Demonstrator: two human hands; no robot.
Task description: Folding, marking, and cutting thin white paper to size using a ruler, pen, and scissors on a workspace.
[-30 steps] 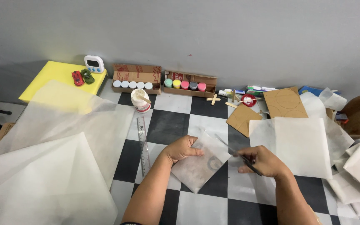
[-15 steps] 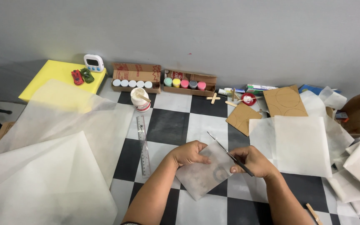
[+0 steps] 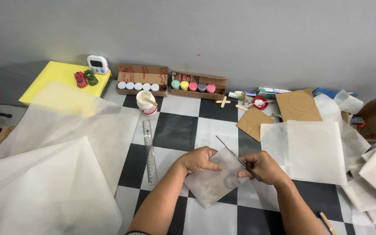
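1. While the left hand (image 3: pixel 199 160) pins the near-left edge of a small translucent paper square (image 3: pixel 214 182) against the checkered floor (image 3: pixel 177 126), the right hand (image 3: pixel 262 167) is closed around the handles of a pair of scissors (image 3: pixel 236 157); the blades point up and left over the square's upper edge.
2. Grip state: left fingers lie flat and curled on the sheet, pressing it, not pinching it. Right fist is wrapped tight on the handles. How far the blades stand apart cannot be told; they read as one thin line.
3. Location of the piece: centre of the floor, between both hands, just right of the clear ruler (image 3: pixel 149 152). A faint pencilled circle shows near its right side.
4. Step in hand, as judged: cutting into the square, early on, since the sheet looks whole.
5. Next move calls for, by my reading: steady tension from the left hand, short snips, and turning the paper, not the scissors, if the circle is to be followed.
6. Nearby: large tissue sheets (image 3: pixel 57 174) at left, glue pot (image 3: pixel 146 103) above the ruler, cardboard pieces (image 3: pixel 299 105) at upper right.
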